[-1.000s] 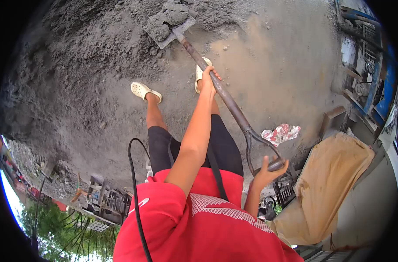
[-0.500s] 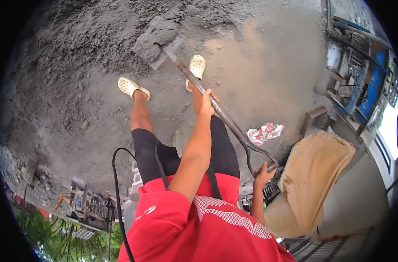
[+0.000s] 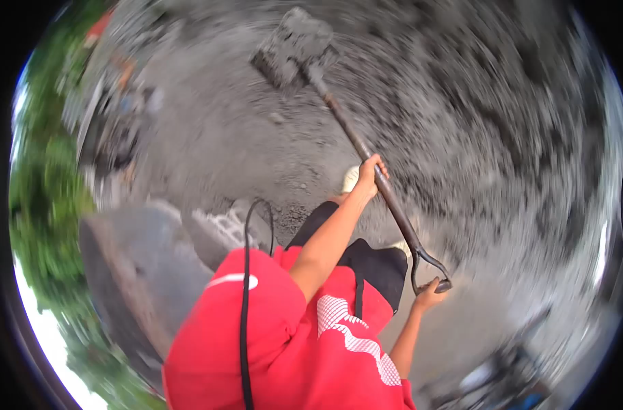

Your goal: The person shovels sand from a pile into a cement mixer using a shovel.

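One shovel (image 3: 347, 123): your left grip (image 3: 370, 176) wraps the shaft (image 3: 396, 207), right grip (image 3: 430, 295) the D-handle (image 3: 445, 285); hold there, likely stiff and front-heavy under its grey load (image 3: 301, 37).

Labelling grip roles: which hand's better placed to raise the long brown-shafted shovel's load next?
Left hand, likely: it grips the round brown shaft, nearer the lumpy grey load. Right hand holds the dark looped end handle.
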Demonstrator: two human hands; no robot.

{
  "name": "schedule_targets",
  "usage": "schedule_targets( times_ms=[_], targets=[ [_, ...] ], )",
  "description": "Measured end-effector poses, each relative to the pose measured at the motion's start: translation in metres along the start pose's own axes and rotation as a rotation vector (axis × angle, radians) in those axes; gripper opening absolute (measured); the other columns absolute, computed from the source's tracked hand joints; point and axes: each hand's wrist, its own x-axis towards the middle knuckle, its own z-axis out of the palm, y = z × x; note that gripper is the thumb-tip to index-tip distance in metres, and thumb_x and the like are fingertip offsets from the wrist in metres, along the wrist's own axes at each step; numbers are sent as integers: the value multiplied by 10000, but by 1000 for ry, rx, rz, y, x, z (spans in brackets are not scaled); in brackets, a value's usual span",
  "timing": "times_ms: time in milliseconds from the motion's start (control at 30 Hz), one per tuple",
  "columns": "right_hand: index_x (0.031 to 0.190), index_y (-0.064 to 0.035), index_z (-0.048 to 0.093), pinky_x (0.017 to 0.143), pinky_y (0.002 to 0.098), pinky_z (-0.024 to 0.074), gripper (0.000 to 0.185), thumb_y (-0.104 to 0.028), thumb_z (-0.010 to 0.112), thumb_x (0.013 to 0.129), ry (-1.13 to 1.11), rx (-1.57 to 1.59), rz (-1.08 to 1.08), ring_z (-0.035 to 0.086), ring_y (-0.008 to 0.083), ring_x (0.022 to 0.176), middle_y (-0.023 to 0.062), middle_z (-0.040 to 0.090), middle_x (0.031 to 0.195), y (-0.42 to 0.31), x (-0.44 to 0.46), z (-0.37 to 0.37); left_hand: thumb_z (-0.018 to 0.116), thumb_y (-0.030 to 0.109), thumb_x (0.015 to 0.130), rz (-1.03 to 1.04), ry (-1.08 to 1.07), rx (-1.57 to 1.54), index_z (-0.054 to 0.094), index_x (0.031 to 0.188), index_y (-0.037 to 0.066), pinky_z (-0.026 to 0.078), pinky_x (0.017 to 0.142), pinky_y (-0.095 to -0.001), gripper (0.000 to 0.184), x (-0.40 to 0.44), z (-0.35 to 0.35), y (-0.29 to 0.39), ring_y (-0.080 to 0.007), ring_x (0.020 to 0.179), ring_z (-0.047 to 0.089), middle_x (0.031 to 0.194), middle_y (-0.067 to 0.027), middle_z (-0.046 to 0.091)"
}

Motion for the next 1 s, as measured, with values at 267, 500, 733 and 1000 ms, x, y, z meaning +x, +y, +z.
schedule_targets(
  times_ms=[267, 500, 733, 1000],
  targets=[
    [1088, -11, 384, 457, 255, 435, 326, -33, 579, 828, -766, 682, -239, 522, 128, 566, 81, 519, 777, -186, -71, 214, 538, 126, 736, 833, -208, -284, 429, 565, 111, 413, 478, -266, 203, -213, 0, 359, -109, 471, 426, 514, -9, 424],
    [945, -60, 509, 569, 300, 460, 290, -60, 675, 708, -1283, 643, -813, 561, 192, 615, 68, 544, 753, -334, -205, 229, 556, 148, 734, 1261, -303, -435, 470, 663, 82, 436, 607, -310, 130, -406, -161, 468, -131, 566, 472, 616, -7, 494],
    [742, -66, 548, 598, 343, 442, 273, -124, 677, 508, -1860, 812, -1550, 547, 282, 615, 84, 571, 702, -370, -269, 223, 634, 339, 752, 1425, -59, -772, 536, 734, 83, 420, 682, -330, 275, -449, -268, 395, -168, 614, 486, 674, -15, 511],
    [679, -39, 494, 497, 304, 438, 99, -76, 584, 660, -1868, 142, -317, 551, 209, 514, 83, 563, 624, -302, -216, 235, 565, 195, 818, 1158, -258, -687, 483, 711, 94, 354, 627, -311, 169, -375, -241, 403, -128, 595, 430, 640, 5, 447]
  ],
)
